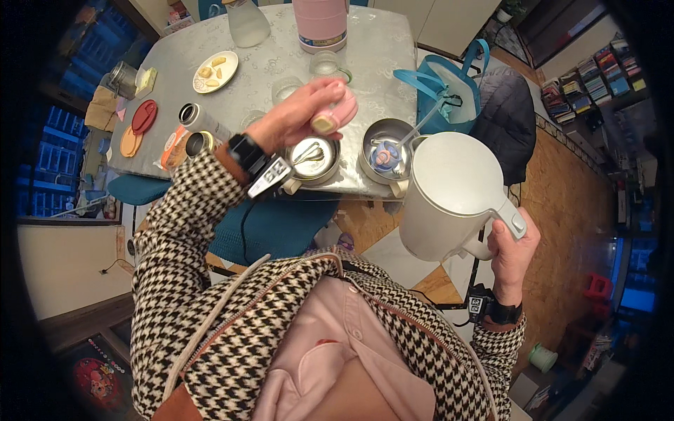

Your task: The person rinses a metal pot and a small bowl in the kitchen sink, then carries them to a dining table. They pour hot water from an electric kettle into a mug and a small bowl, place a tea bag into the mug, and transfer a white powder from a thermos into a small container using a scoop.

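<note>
My left hand [295,112] is closed round a pink stopper-like piece [340,114] with a yellowish end, held above the table's near edge. My right hand [514,249] grips the handle of a large white kettle [449,200], which is off the table at its near right corner, lid on. Under my left hand stands a steel pot [331,170] with metal utensils inside. Beside the kettle, a second steel pot [366,144] holds blue and pink plastic parts and a long straw. At the far edge rises a tall pink thermos [321,21], its top cut off by the frame.
Glass cups [324,63] stand behind my left hand. A plate [226,74] with food pieces, a glass pitcher [247,27], a steel flask [200,116] and a red lid [144,116] are farther left. A blue bag [449,98] is right; a teal chair [270,228] is at the near edge.
</note>
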{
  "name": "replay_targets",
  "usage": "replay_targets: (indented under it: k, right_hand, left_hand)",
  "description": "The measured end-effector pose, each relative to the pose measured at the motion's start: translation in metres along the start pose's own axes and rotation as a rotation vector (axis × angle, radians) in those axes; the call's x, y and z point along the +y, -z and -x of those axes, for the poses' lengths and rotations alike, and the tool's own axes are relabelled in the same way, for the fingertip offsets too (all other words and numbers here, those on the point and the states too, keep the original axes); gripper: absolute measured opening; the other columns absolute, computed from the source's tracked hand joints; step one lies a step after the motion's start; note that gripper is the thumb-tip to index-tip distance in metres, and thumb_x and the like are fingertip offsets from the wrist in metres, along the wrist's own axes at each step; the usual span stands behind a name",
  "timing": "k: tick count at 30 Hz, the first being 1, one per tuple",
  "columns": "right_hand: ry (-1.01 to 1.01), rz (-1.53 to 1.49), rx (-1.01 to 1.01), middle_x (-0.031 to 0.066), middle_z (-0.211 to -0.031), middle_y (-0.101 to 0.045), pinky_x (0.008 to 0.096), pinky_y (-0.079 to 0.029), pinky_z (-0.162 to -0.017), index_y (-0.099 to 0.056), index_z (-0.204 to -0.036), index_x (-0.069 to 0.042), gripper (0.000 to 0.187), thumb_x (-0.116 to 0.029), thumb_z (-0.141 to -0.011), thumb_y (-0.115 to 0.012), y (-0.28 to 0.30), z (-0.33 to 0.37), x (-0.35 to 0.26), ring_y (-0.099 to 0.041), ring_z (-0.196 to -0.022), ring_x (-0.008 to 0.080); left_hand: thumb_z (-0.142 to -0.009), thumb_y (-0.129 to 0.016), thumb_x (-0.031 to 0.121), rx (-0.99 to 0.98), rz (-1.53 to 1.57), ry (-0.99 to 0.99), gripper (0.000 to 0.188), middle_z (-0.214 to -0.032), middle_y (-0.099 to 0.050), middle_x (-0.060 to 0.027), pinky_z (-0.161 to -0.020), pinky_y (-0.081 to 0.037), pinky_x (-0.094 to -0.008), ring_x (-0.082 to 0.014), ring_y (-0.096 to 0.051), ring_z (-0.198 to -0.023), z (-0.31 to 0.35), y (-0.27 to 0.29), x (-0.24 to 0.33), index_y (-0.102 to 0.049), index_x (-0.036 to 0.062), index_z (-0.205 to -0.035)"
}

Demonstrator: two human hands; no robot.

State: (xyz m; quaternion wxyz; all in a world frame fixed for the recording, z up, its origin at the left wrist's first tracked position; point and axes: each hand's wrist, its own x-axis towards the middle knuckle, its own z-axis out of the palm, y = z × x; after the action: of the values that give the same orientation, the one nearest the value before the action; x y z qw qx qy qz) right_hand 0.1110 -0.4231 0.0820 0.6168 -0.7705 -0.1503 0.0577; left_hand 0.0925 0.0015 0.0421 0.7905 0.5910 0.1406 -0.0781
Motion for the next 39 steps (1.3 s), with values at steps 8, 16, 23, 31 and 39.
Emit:
replay_targets:
  k: [8, 16, 23, 31, 39]
  right_hand:
    - [0.099, -0.219, -0.033, -0.0032, -0.061, -0.052, 0.0211, -0.029, -0.041, -0.058, -0.088, -0.003, 0.022, -0.019, -0.091, -0.074, 0.019, -0.036, -0.042, -0.042, -0.046, 0.0037]
    - [0.299, -0.529, -0.025, -0.0074, -0.061, -0.04, 0.0217, -0.025, -0.043, -0.06, -0.095, -0.004, 0.014, -0.017, -0.099, -0.065, -0.036, -0.102, -0.093, -0.032, -0.049, 0.0021]
    - [0.422, -0.633, -0.01, -0.0017, -0.063, -0.057, 0.0223, -0.033, -0.04, -0.068, -0.098, 0.002, 0.021, -0.015, -0.09, -0.077, -0.142, -0.184, -0.082, -0.044, -0.044, 0.0058]
    - [0.398, -0.335, 0.151, 0.0031, -0.082, -0.068, 0.0245, -0.046, -0.06, -0.071, -0.102, 0.004, 0.028, -0.019, -0.087, -0.08, -0.217, -0.245, -0.017, -0.058, -0.068, 0.008]
    - [0.391, -0.073, 0.294, 0.0104, -0.09, -0.075, 0.033, -0.053, -0.076, -0.074, -0.099, 0.004, 0.034, -0.024, -0.082, -0.082, -0.239, -0.286, 0.032, -0.068, -0.081, 0.0165]
  left_hand:
    - [-0.095, -0.071, 0.029, 0.101, -0.134, 0.044, 0.054, -0.108, -0.058, -0.0067, -0.07, -0.056, -0.029, -0.0142, -0.06, -0.091, 0.096, -0.033, -0.027, -0.046, 0.0036, -0.136]
    - [-0.09, -0.077, 0.026, -0.064, 0.267, 0.109, 0.051, -0.083, -0.056, -0.0053, -0.064, -0.051, -0.0278, -0.0154, -0.058, -0.076, 0.164, -0.028, -0.054, -0.044, 0.0061, -0.123]
    - [-0.076, -0.089, 0.022, 0.056, 0.312, 0.077, 0.085, -0.111, -0.054, -0.0088, -0.077, -0.055, -0.0334, -0.0184, -0.06, -0.094, 0.207, -0.007, -0.065, -0.031, 0.0103, -0.138]
    - [-0.073, -0.09, 0.018, 0.096, 0.284, -0.008, 0.091, -0.113, -0.051, -0.0101, -0.084, -0.049, -0.0309, -0.0177, -0.055, -0.099, 0.24, 0.016, -0.081, -0.03, 0.0151, -0.141]
    - [-0.071, -0.092, 0.017, 0.163, 0.268, 0.009, 0.096, -0.117, -0.052, -0.0091, -0.089, -0.049, -0.0317, -0.0172, -0.057, -0.101, 0.233, 0.017, -0.06, -0.029, 0.0088, -0.143]
